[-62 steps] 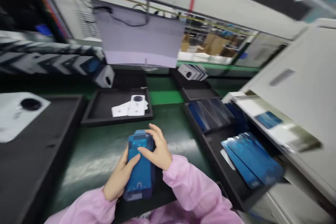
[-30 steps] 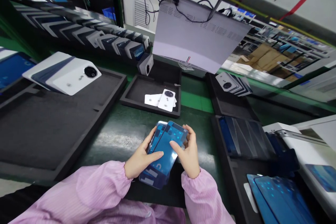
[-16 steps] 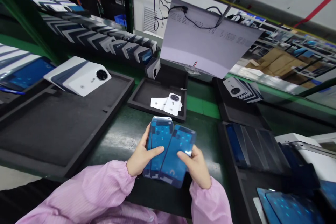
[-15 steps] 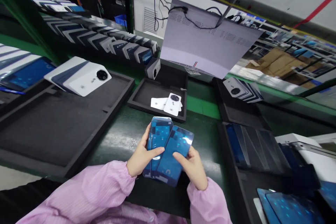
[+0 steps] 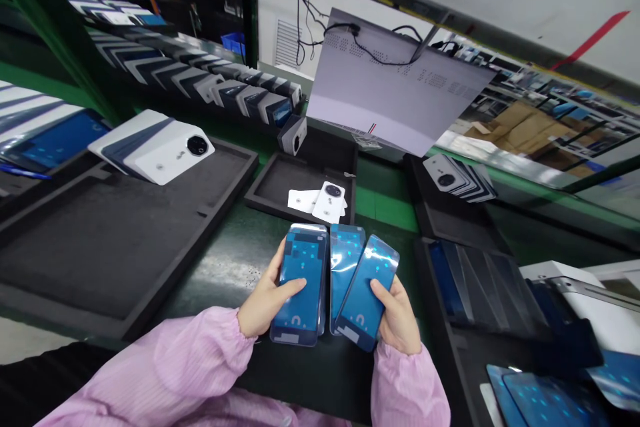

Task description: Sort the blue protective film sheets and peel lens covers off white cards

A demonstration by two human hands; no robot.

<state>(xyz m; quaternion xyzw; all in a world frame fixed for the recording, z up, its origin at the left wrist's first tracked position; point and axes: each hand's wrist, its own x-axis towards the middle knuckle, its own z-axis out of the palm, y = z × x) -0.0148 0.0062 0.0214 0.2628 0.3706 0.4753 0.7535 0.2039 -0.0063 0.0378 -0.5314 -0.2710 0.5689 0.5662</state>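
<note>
1. Carrying the small black tray (image 5: pixel 285 177), taken as reference, is the green bench (image 5: pixel 215 277).
2. Large black tray (image 5: pixel 125 240): left of the small black tray; white-backed panels (image 5: pixel 165 150) lie fanned over its far end.
3. Grey board (image 5: pixel 390 87): beyond the small black tray and to its right, tilted.
4. Left stack (image 5: pixel 303 303), blue-faced panels: on the near side of the small black tray. Left hand (image 5: pixel 265 300) grips it, thumb on the upper face; the other fingers are mostly hidden.
5. Front panel (image 5: pixel 365 293) and rear panel (image 5: pixel 343 267), both blue-faced: nearer than the small black tray and to its right, just beside the left stack. Right hand (image 5: pixel 400 317) grasps the front panel, thumb on its face. It overlaps the rear panel; whether the fingers also hold the latter cannot be told.
6. White panels (image 5: pixel 330 202): overlapping inside the small black tray, toward its near right corner.
</note>
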